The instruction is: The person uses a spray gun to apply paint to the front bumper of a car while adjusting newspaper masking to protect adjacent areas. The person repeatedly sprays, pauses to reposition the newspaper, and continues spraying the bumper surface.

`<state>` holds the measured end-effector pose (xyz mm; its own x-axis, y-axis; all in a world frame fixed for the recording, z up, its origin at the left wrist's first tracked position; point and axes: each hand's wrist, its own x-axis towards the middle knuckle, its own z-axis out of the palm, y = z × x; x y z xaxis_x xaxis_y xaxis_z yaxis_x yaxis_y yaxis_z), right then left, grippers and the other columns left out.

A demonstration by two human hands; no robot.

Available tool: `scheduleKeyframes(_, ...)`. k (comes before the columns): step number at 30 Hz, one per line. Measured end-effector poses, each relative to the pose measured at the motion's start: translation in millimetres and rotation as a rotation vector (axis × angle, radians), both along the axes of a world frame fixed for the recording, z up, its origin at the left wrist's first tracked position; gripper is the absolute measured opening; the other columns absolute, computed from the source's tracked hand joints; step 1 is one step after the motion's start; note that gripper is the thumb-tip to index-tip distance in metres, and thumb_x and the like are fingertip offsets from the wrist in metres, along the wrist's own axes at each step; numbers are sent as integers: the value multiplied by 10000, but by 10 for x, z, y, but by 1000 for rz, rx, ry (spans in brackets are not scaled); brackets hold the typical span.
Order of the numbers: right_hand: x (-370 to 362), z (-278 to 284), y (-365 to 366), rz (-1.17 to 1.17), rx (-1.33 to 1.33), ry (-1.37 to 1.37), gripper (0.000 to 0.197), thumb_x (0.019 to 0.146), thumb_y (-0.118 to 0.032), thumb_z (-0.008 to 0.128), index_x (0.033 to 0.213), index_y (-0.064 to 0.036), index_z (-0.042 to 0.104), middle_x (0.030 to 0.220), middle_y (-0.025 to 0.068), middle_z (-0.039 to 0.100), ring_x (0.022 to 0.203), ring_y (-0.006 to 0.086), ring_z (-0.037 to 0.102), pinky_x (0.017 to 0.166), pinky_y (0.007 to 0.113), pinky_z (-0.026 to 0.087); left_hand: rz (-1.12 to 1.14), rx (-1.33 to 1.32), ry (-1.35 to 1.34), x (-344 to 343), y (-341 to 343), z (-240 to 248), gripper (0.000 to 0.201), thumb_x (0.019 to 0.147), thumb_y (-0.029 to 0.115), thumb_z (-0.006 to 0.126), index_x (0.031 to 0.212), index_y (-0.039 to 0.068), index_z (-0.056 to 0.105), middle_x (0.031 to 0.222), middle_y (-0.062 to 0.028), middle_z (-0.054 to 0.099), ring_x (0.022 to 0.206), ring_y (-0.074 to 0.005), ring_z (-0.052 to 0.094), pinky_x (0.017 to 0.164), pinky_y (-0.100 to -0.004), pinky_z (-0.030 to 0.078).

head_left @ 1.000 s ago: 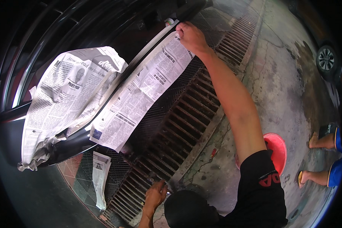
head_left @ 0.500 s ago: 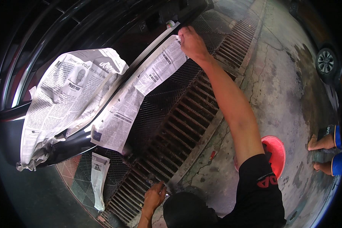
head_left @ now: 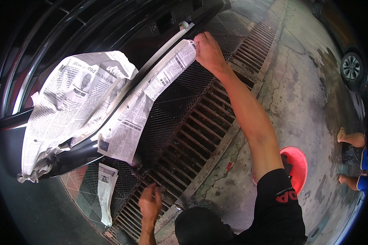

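Observation:
A long newspaper strip (head_left: 151,87) hangs along the lower edge of a black car bumper (head_left: 79,157), joined to a pale tape-like band. At its far upper end, my right hand (head_left: 209,53) pinches the paper's corner, fingers closed. My left hand (head_left: 150,204) is low in the view above the metal grating, fingers raised and apart, with nothing plainly in it; it is slightly blurred. A larger newspaper sheet (head_left: 75,98) covers the bumper's left part, crumpled at its lower corner. Beneath lies a folded newspaper piece (head_left: 105,192) on the floor mat.
A rusty drain grating (head_left: 192,130) runs diagonally beside the bumper. A red bucket (head_left: 300,167) with dark contents stands by my right arm. Another person's feet (head_left: 349,139) show at the right, below a car wheel (head_left: 351,67). A small round thing (head_left: 184,25) sits near the pale band's far end.
My left hand has moved up and to the left, its fingers raised. My right hand has shifted slightly down, still pinching the strip's end. The other person's feet have moved.

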<state>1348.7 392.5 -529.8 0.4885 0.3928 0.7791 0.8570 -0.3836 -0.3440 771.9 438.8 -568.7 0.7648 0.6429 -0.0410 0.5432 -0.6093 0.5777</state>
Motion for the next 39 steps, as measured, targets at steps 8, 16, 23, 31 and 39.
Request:
scheduleKeyframes(8, -101, -14, -90, -13, -23, -5, 158, 896, -1, 672, 1045, 18, 621, 1050, 200, 610, 989, 399, 636, 871, 495, 528, 374, 50, -255, 490, 395, 592, 301, 1032, 187, 679, 1230, -37, 709, 937, -93, 733, 809, -153, 659, 751, -311, 535)
scheduleKeyframes(16, -238, -96, -164, 41, 19, -18, 161, 896, 50, 627, 1035, 9, 557, 1034, 209, 582, 984, 422, 610, 860, 508, 502, 469, 64, -415, 877, 783, 854, 373, 1043, 243, 675, 1301, -27, 677, 871, -39, 692, 752, -74, 577, 676, -244, 466)
scheduleKeyframes(23, -336, -176, -239, 59, 21, 31, 149, 925, 25, 608, 1064, 15, 557, 1057, 226, 581, 982, 436, 603, 877, 518, 486, 520, 292, -358, 1151, 945, 941, 434, 974, 270, 752, 1262, -39, 653, 1061, -118, 630, 740, -145, 574, 685, -327, 501)
scheduleKeyframes(31, -515, -217, -363, 102, 54, 8, 111, 969, 17, 576, 1074, 30, 544, 1065, 233, 579, 988, 438, 594, 879, 515, 478, 617, 393, -308, 1294, 1026, 924, 557, 957, 346, 771, 1306, -37, 567, 1128, -177, 602, 960, -229, 614, 871, -405, 505)
scheduleKeyframes(39, -702, -263, -401, 105, 53, 20, 150, 962, 36, 581, 1098, 41, 519, 1111, 253, 577, 1028, 450, 589, 912, 524, 476, 597, 209, -380, 1363, 1067, 945, 508, 979, 349, 744, 1265, -50, 612, 999, -173, 715, 942, -266, 673, 874, -404, 526)
